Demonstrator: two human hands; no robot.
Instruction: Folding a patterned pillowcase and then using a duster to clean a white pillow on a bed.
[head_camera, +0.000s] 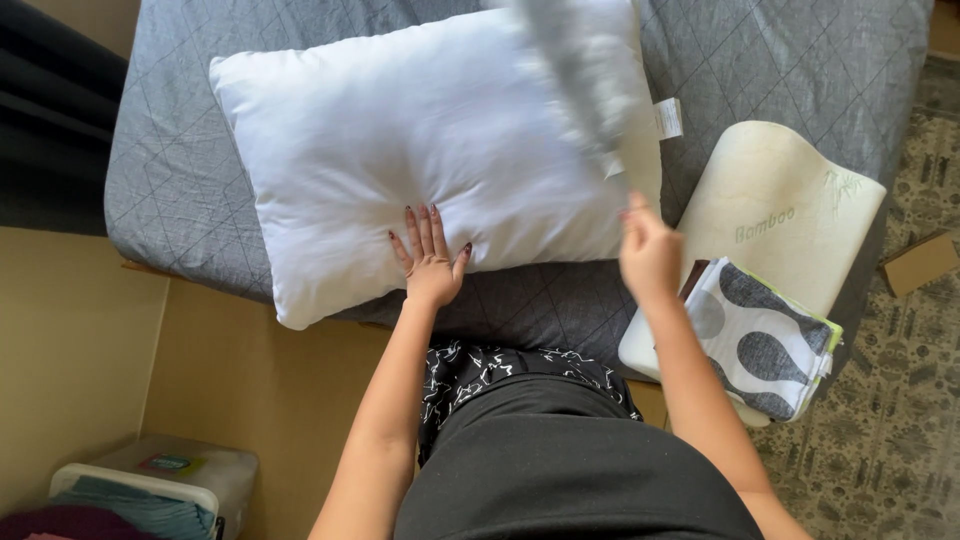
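A left hand (430, 262) presses flat, fingers spread, on a plump white rectangular pillow (420, 150) lying on a bed with a grey quilted cover (180, 190). The right hand (648, 255), closed, grips a blurred grey-and-white fabric case (585, 70) over the pillow's right end.
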